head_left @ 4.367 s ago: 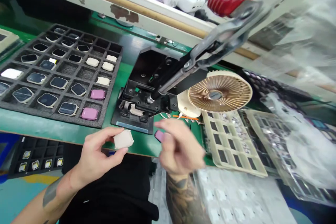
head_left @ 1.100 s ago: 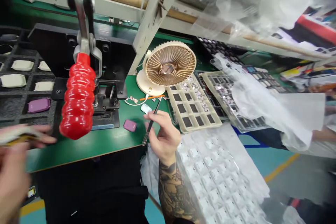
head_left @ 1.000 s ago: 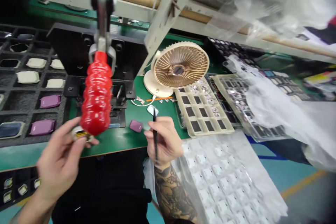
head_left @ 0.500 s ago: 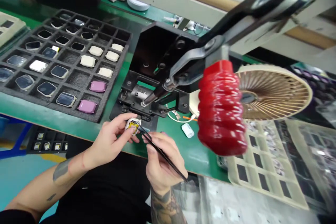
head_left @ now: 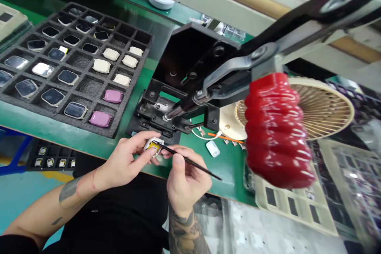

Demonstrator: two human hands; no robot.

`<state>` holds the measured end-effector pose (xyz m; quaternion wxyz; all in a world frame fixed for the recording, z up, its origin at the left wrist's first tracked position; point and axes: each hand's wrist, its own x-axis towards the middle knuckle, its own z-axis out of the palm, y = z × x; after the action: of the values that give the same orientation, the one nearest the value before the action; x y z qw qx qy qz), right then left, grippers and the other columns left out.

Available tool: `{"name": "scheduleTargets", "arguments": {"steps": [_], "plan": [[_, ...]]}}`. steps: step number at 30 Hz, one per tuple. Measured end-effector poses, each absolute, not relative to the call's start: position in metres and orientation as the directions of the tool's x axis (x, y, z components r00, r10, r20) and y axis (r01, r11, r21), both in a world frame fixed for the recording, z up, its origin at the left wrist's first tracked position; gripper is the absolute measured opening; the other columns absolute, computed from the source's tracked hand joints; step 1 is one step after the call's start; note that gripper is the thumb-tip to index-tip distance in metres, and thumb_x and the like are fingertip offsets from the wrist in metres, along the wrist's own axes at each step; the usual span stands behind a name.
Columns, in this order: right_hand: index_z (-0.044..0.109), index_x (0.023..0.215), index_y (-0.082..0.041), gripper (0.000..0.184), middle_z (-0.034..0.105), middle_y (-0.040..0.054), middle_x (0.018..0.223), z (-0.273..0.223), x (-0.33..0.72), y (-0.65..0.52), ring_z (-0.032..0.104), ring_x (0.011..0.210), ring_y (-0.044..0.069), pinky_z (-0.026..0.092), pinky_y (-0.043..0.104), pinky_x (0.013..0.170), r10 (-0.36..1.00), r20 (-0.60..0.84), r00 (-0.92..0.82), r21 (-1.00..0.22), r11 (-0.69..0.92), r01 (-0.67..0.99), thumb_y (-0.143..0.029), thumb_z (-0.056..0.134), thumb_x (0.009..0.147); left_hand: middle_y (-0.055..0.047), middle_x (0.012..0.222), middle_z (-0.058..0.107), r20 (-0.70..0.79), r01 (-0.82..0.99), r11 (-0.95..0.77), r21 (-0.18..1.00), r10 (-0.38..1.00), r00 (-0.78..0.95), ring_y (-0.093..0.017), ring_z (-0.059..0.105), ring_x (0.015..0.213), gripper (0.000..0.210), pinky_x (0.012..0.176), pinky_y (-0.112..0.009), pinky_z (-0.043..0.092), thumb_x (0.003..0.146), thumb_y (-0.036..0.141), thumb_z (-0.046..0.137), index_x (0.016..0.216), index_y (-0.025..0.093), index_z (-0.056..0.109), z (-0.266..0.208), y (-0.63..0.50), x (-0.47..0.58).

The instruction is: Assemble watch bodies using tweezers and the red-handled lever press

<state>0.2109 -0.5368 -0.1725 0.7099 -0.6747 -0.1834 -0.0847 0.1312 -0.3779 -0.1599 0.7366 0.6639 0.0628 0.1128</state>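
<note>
Between the fingers and thumb of my left hand (head_left: 127, 158) is a small white smartwatch case (head_left: 157, 141), its open side showing yellow inner parts. My right hand (head_left: 188, 174) is closed around black tweezers (head_left: 196, 164). Their tips reach into the case, touching or nearly touching the yellow part; I cannot tell which. Both hands are at the bench's front edge, just before the black base of a hand press (head_left: 154, 121). The red ribbed grip (head_left: 276, 131) of its lever looms large at the right.
On the left lies a dark foam tray (head_left: 89, 85) with watch faces, white cases and purple cases. A small white piece (head_left: 212, 148) rests right of the press. Behind the lever is a beige fan (head_left: 327, 107), with compartment trays (head_left: 291, 206) below. Another tray (head_left: 50, 156) sits under the bench.
My right hand has turned the tweezers flatter, their rear end swinging up and right. The watch case has shifted slightly right in my left hand. The whole view has tilted a little.
</note>
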Motion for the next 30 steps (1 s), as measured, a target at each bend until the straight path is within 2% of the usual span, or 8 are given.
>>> {"name": "scheduleTargets", "arguments": {"steps": [3,6,10,14,20,25,28,30], "plan": [[0.080,0.103,-0.023,0.007,0.081,0.0019,0.088,-0.162,0.205,-0.531,0.079,0.069,0.019,0.069,0.033,0.064,0.234,0.263,0.936,-0.953,0.217,0.213,-0.029,0.080,0.106,-0.006,0.107,0.089,0.055,-0.086,0.121,0.989,0.238,0.970,-0.017,0.087,0.090,0.038,0.086,-0.023,0.071,0.116,0.031,0.068,0.153,0.021,0.068,-0.160,-0.377,0.131],[0.080,0.108,-0.025,0.004,0.081,0.0032,0.088,-0.155,0.194,-0.533,0.079,0.071,0.020,0.067,0.032,0.061,0.290,0.353,0.890,-0.923,0.264,0.280,-0.028,0.078,0.107,-0.005,0.108,0.088,0.043,-0.080,0.130,0.988,0.267,0.963,-0.017,0.087,0.093,0.040,0.088,-0.023,0.070,0.115,0.031,0.071,0.154,0.023,0.068,-0.160,-0.376,0.132],[0.081,0.111,-0.025,0.012,0.081,0.0051,0.095,-0.161,0.196,-0.547,0.081,0.082,0.024,0.070,0.040,0.071,0.093,0.494,0.865,-0.865,0.153,0.478,-0.029,0.086,0.101,-0.007,0.103,0.089,-0.026,-0.068,0.296,0.953,0.301,0.953,-0.019,0.089,0.087,0.040,0.080,-0.023,0.071,0.114,0.034,0.073,0.151,0.019,0.067,-0.157,-0.378,0.136],[0.081,0.109,-0.024,0.016,0.080,0.0064,0.101,-0.176,0.212,-0.552,0.078,0.087,0.024,0.068,0.041,0.074,0.005,0.441,0.897,-0.896,0.064,0.440,-0.031,0.089,0.097,-0.007,0.099,0.089,-0.050,-0.088,0.385,0.919,0.334,0.941,-0.019,0.089,0.083,0.039,0.077,-0.024,0.072,0.111,0.033,0.078,0.146,0.018,0.069,-0.152,-0.379,0.139],[0.079,0.109,-0.025,0.008,0.078,0.0052,0.097,-0.169,0.212,-0.550,0.077,0.081,0.020,0.063,0.031,0.065,0.221,0.296,0.929,-0.942,0.229,0.246,-0.030,0.082,0.104,-0.011,0.104,0.090,-0.037,-0.117,0.452,0.884,0.317,0.948,-0.024,0.090,0.086,0.042,0.080,-0.031,0.074,0.114,0.045,0.073,0.146,0.017,0.072,-0.151,-0.374,0.139],[0.078,0.099,-0.023,0.012,0.069,0.0015,0.069,-0.115,0.248,-0.610,0.065,0.055,0.016,0.053,0.028,0.050,0.485,0.424,0.765,-0.871,0.449,0.199,-0.033,0.079,0.104,-0.011,0.108,0.090,-0.092,-0.070,0.412,0.909,0.362,0.928,-0.026,0.090,0.090,0.042,0.079,-0.032,0.074,0.108,0.035,0.082,0.145,0.018,0.070,-0.154,-0.373,0.137],[0.078,0.086,-0.020,0.019,0.070,0.0029,0.064,-0.084,0.291,-0.646,0.066,0.053,0.017,0.054,0.030,0.053,0.657,0.431,0.619,-0.899,0.258,0.353,-0.031,0.083,0.100,-0.013,0.110,0.089,-0.103,-0.035,0.345,0.938,0.373,0.922,-0.026,0.089,0.092,0.046,0.081,-0.034,0.074,0.110,0.037,0.079,0.149,0.016,0.066,-0.156,-0.373,0.135],[0.080,0.085,-0.020,0.018,0.077,0.0047,0.075,-0.075,0.319,-0.648,0.073,0.065,0.019,0.060,0.033,0.063,0.598,0.392,0.699,-0.852,-0.051,0.522,-0.029,0.085,0.100,-0.013,0.110,0.090,-0.119,-0.005,0.313,0.950,0.375,0.920,-0.027,0.089,0.093,0.052,0.083,-0.037,0.074,0.111,0.040,0.077,0.155,0.017,0.060,-0.157,-0.373,0.133]]}}
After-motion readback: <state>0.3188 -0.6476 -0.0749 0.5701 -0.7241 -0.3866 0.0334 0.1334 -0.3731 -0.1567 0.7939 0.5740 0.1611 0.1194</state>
